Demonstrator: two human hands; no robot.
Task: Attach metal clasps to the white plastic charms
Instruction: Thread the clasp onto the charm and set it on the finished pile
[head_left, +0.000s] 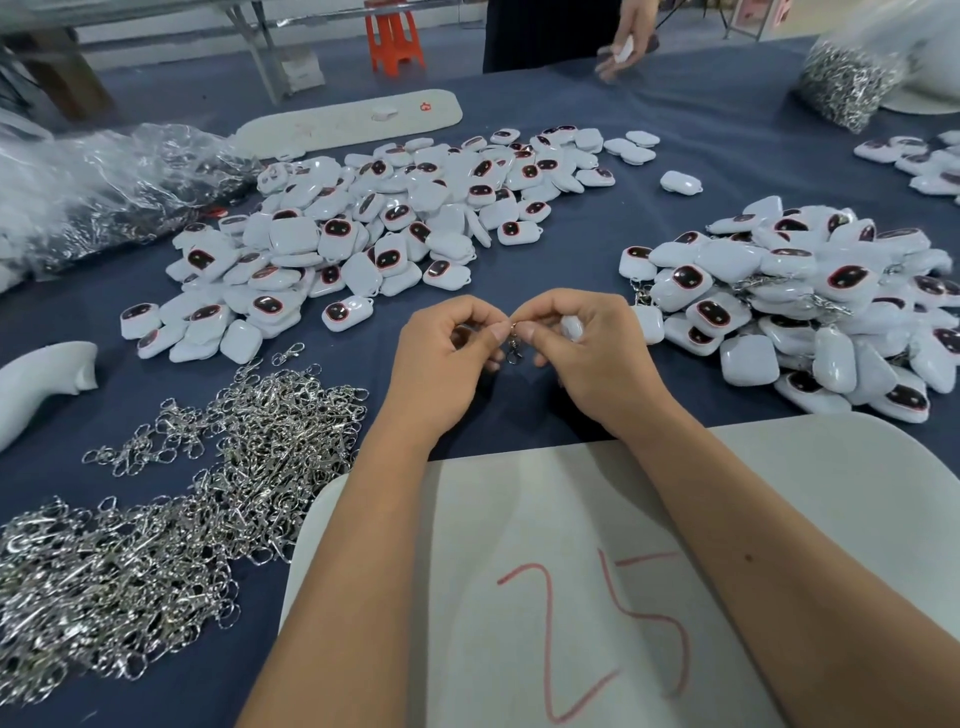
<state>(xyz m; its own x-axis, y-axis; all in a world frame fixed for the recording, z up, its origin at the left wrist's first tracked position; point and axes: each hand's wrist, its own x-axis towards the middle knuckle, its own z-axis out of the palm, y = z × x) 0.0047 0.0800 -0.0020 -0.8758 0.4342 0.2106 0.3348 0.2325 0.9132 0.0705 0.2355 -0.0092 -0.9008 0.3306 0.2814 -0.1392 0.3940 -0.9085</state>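
Over the blue tablecloth my left hand (441, 358) and my right hand (582, 348) meet fingertip to fingertip. Between them hangs one metal clasp (513, 345), pinched at its top by both thumbs and forefingers. My right hand also curls round a white plastic charm (571, 327), mostly hidden by the fingers. A large heap of loose charms (374, 228) lies beyond my hands. To the right is a second pile of charms (810, 306), some with chains on them. Loose silver clasps (171, 499) spread over the near left.
A white board (623, 519) marked "25" in red lies under my forearms. Clear plastic bags (98, 187) of clasps sit far left and another bag (841, 83) far right. A white curved plastic part (36, 384) lies at the left edge. A person's hand (623, 47) works across the table.
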